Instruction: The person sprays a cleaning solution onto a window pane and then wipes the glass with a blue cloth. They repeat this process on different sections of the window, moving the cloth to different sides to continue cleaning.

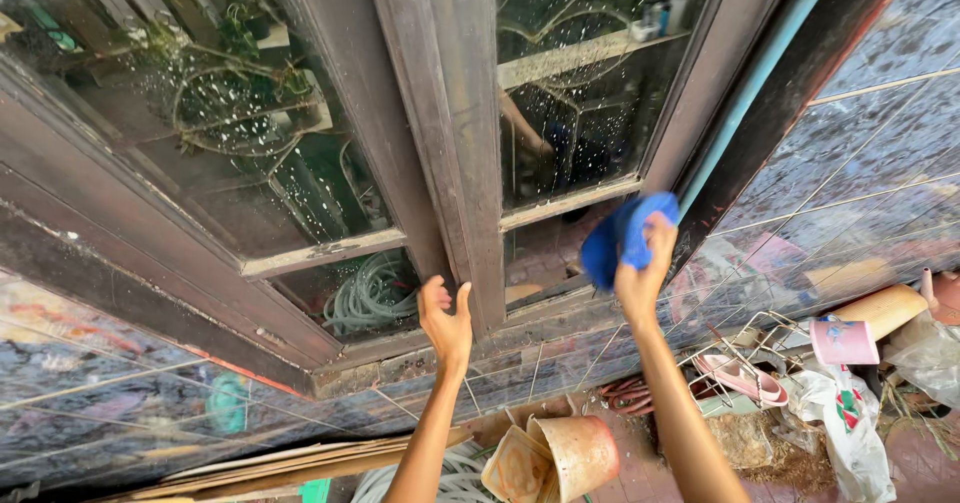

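Blue cloth [628,238] is bunched in our right hand [640,273], which we're gripping tight and pressing against the lower window pane [560,253]. We're resting our left hand [446,321] open against the wooden frame [455,143]. Below, clay pots [570,453] are lying tipped over.

blue cloth [625,238], bunched, against window pane [570,113]

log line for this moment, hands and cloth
left hand: open, braced on window frame | right hand: grips blue cloth at lower pane

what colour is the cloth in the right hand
Blue cloth, bunched in the right hand; head view.
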